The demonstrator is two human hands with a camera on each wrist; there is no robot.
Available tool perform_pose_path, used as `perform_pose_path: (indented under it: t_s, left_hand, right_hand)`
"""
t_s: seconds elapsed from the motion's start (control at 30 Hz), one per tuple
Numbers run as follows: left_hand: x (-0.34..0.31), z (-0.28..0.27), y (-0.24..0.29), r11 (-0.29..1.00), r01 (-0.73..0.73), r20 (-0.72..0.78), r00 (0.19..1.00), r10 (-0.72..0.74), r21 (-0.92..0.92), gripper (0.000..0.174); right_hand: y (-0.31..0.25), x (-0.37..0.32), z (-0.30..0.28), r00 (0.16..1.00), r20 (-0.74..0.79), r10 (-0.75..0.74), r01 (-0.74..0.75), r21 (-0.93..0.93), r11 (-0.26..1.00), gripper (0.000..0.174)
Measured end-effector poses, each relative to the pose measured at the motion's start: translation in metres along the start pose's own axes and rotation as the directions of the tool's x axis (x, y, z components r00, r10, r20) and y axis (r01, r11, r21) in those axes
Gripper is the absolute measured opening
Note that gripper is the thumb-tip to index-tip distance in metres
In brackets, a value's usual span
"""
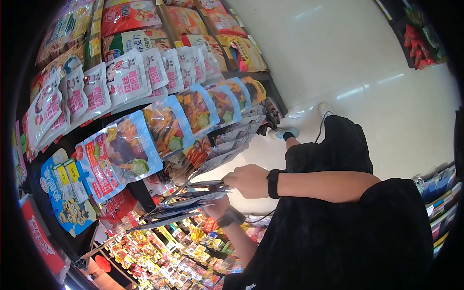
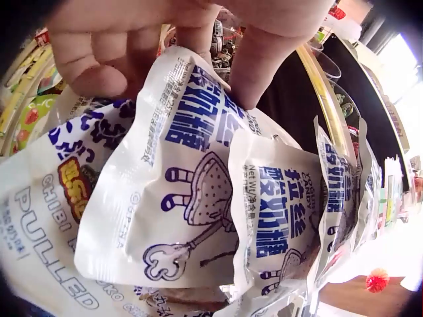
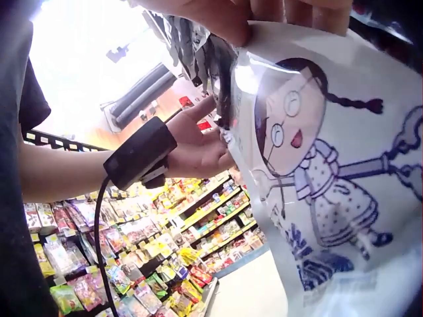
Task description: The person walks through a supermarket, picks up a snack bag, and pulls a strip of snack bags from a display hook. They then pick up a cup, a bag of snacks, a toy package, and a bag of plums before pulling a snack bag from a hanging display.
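- Watching from above in the head view, I see the right hand [image 1: 249, 181] closed in a fist round the near end of a fanned bundle of white plastic sweet packets printed in blue [image 1: 193, 199]. The bundle sticks out edge-on from the dark store rack [image 1: 137, 191]. The left hand [image 1: 218, 208] sits just beneath and touches the bundle from below. Blue-edged clear bags of dried fruit [image 1: 169, 125] hang above, and the pale tiled floor [image 1: 338, 58] runs off behind.
- In the left wrist view, the left hand's fingers [image 2: 271, 59] and thumb pinch the top edge of the front packet [image 2: 185, 191]. More of the same kind hang in a row just behind it.
- In the right wrist view, the right hand [image 3: 264, 13] holds the top of a packet showing a drawn girl with plaits [image 3: 330, 165]. The left hand [image 3: 198, 148], with a black wrist strap [image 3: 139, 158] on it, touches the bundle's edge. Stocked shelves of small bright packs [image 3: 165, 231] lie below.
- By my reckoning, the step in hand is sorting the hanging bundle at the rack, with the front packet being parted from the rest. Whether it is going on or coming off I cannot tell. The next move calls for a firm pinch on that one packet while the right hand steadies the others, and a straight, level pull so the thin tops do not tear.
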State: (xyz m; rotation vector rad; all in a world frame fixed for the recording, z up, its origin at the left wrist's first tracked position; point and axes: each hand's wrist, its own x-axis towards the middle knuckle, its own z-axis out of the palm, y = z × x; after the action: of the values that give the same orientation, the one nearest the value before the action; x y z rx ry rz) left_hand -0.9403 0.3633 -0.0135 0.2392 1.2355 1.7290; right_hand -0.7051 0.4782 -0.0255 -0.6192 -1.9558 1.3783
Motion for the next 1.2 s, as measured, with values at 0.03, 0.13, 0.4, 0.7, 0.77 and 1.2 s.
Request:
perform_pose_path:
  t_s: [0.03,0.13,0.4,0.7,0.77,1.2]
  left_hand:
    - [0.005,-0.019,0.002,0.998,-0.027,0.007,1.0,0.027,0.054,0.035]
    - [0.01,-0.021,0.006,0.998,0.019,-0.028,0.999,-0.018,0.056,0.036]
    - [0.034,-0.059,0.017,0.901,0.118,-0.127,0.974,-0.187,-0.418,0.034]
    - [0.013,-0.005,-0.018,0.994,0.097,0.212,0.974,-0.082,-0.059,0.035]
    - [0.012,-0.001,-0.021,0.983,0.165,0.075,0.984,-0.159,-0.076,0.038]
    - [0.073,-0.01,-0.092,-0.328,-0.289,0.283,0.957,-0.067,0.899,0.043]
  right_hand:
    - [0.004,-0.001,0.002,1.0,-0.022,-0.014,0.014,0.025,1.0,0.027]
    - [0.009,0.0,-0.007,0.996,0.041,0.073,-0.074,0.016,0.997,0.027]
    - [0.065,-0.006,-0.007,0.968,0.0,0.253,-0.249,-0.166,0.954,0.027]
    - [0.12,0.003,-0.024,0.937,-0.008,0.349,-0.342,-0.22,0.914,0.03]
    - [0.136,0.002,-0.016,0.954,0.103,0.28,-0.251,-0.235,0.939,0.03]
    - [0.136,-0.007,-0.006,0.959,0.116,0.257,-0.237,-0.162,0.958,0.03]
